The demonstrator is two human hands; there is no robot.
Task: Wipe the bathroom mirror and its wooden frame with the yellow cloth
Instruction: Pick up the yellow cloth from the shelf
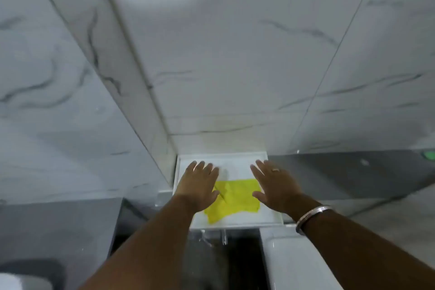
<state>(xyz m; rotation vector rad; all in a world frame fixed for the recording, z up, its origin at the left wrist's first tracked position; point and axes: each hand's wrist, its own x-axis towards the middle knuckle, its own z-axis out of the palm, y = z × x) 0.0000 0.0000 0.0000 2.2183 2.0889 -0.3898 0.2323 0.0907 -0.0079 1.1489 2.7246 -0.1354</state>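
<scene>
Both my forearms reach out over a white shelf [266,220]; the yellow cloth [235,198] lies flat between my spread, empty hands, its left edge under my left hand [199,186], right hand [274,183] just beside it.

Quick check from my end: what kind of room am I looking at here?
Most likely a bathroom. Grey-veined marble-look wall tiles cover the walls, and a small white shelf sits in the corner holding the yellow cloth. Both hands, left hand and right hand, are spread open over it. No mirror shows.
</scene>
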